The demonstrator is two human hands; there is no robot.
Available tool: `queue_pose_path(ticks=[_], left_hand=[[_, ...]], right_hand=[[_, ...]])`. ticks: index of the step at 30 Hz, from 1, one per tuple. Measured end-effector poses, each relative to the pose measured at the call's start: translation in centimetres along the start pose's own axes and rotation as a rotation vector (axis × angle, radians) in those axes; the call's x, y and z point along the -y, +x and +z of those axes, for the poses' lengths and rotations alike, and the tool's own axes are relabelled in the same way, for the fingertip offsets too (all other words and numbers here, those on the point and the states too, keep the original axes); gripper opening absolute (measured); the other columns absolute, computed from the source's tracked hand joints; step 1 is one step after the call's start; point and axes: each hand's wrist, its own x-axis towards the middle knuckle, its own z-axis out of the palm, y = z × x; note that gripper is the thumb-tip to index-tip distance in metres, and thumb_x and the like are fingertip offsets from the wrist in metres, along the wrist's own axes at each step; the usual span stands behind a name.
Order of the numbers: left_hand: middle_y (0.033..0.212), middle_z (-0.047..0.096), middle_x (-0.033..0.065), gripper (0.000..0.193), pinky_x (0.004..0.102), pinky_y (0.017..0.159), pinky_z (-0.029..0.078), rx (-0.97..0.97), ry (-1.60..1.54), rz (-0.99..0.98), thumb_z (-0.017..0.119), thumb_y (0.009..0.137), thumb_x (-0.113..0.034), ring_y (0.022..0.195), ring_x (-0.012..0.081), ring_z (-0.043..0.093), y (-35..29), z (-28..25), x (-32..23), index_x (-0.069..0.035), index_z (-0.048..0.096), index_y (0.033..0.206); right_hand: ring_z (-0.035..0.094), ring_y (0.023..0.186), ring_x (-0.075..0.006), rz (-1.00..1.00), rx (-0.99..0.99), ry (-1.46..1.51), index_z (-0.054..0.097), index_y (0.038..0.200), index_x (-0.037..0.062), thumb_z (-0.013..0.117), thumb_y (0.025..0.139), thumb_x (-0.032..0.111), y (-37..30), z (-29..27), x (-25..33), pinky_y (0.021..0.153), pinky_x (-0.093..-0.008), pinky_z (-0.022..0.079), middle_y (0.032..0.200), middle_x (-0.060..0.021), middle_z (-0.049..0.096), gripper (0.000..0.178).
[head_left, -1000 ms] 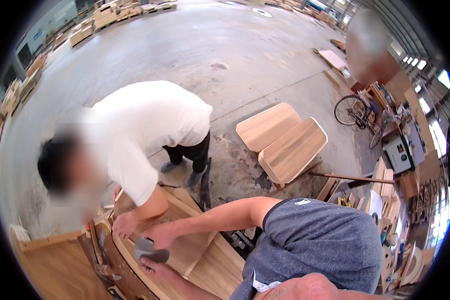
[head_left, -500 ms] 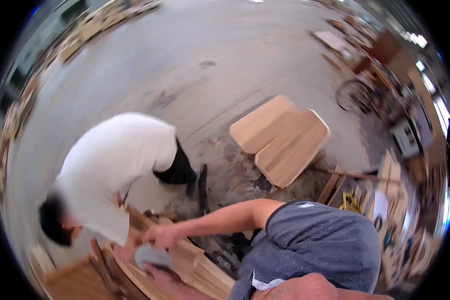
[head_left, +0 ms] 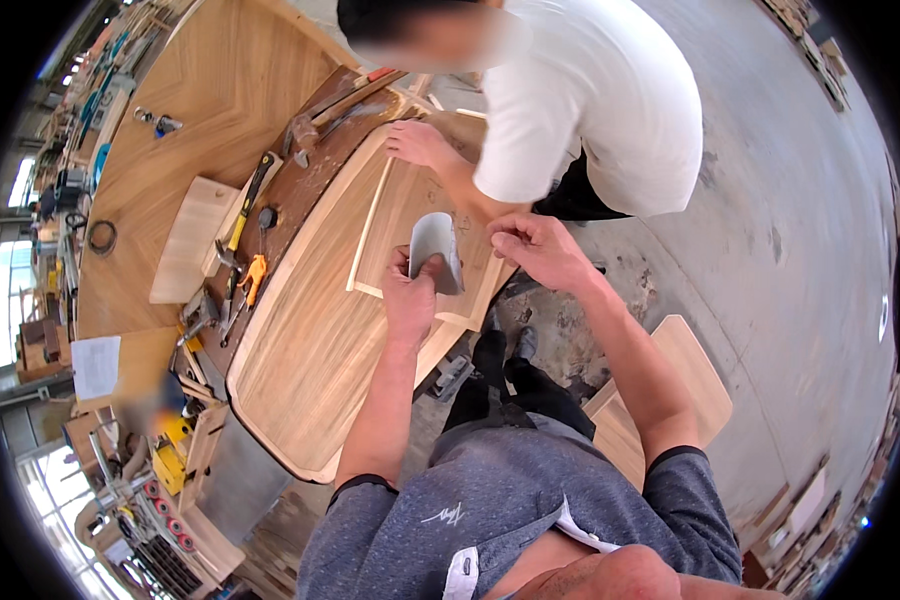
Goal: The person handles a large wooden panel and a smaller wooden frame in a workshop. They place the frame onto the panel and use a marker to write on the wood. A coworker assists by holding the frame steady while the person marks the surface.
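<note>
My left hand (head_left: 410,297) is closed on a curled pale grey sheet (head_left: 432,240) that looks like sandpaper, its rounded bend upward. Underneath lies a thin wooden panel (head_left: 402,215) with pale strips along its edges, on top of a larger round-cornered wooden board (head_left: 295,340). To the right, my right hand (head_left: 543,250) has its fingers curled in, with nothing seen in them. It is over the right edge of the wooden pieces, beside the co-worker's forearm. The co-worker's hand (head_left: 418,143) rests at the far end of the panel.
A co-worker in a white shirt (head_left: 620,90) leans in from the far side. Left of the board lie a hammer (head_left: 242,225), an orange-handled tool (head_left: 256,278) and a wooden mallet (head_left: 310,128). Beyond is a large patterned wooden top (head_left: 210,100). Cut boards (head_left: 670,370) lie to my right.
My view has swung round toward the bench. My hands, earlier close together at the grey sheet, are now apart. The sheet is raised in my left hand.
</note>
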Motion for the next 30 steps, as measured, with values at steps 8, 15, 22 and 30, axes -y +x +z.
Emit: queue_pose_path(ticks=[8, 15, 22, 30], left_hand=[[0.096, 0.072, 0.009, 0.012, 0.028, 0.073, 0.055, -0.191, -0.001, 0.063, 0.068, 0.095, 0.002, 0.082, 0.0127, 0.068, 6.6, -5.8, 3.8, 0.001, 0.061, 0.104], [0.092, 0.069, 0.0043, 0.011, 0.0264, 0.071, 0.05, -0.23, 0.03, -0.07, 0.069, 0.094, 0.0, 0.081, 0.0089, 0.061, 9.3, -7.8, 6.0, 0.001, 0.064, 0.103], [0.091, 0.069, 0.0043, 0.014, 0.0272, 0.071, 0.051, -0.254, 0.091, -0.071, 0.072, 0.092, -0.003, 0.081, 0.0096, 0.062, 11.3, -5.8, 6.1, 0.002, 0.066, 0.104], [0.093, 0.072, 0.0075, 0.022, 0.0288, 0.072, 0.053, -0.366, 0.14, -0.004, 0.079, 0.087, -0.006, 0.082, 0.011, 0.064, 13.3, -1.1, 4.0, 0.003, 0.067, 0.103]], right_hand=[[0.057, 0.083, -0.0062, -0.107, 0.15, -0.066, 0.067, 0.124, -0.0023, 0.068, 0.1, 0.024, 6.4, 2.0, -0.5, 0.074, -0.0246, 0.05, 0.089, 0.0004, 0.065, 0.035], [0.061, 0.087, -0.0039, 0.117, -0.106, -0.252, 0.068, 0.124, 0.0, 0.063, 0.103, 0.019, 12.8, 0.6, 0.1, 0.079, -0.0241, 0.051, 0.102, 0.0011, 0.07, 0.029], [0.066, 0.113, -0.0322, -0.278, -0.492, -0.818, 0.062, 0.13, -0.0008, 0.067, 0.093, 0.014, 24.9, -5.9, -1.7, 0.103, -0.044, 0.049, 0.121, -0.0207, 0.069, 0.04], [0.034, 0.148, -0.0415, -0.273, -0.562, -1.185, 0.039, 0.15, -0.0022, 0.076, 0.087, 0.018, 35.6, -18.3, -4.0, 0.12, -0.0482, 0.036, 0.157, -0.0241, 0.039, 0.076]])
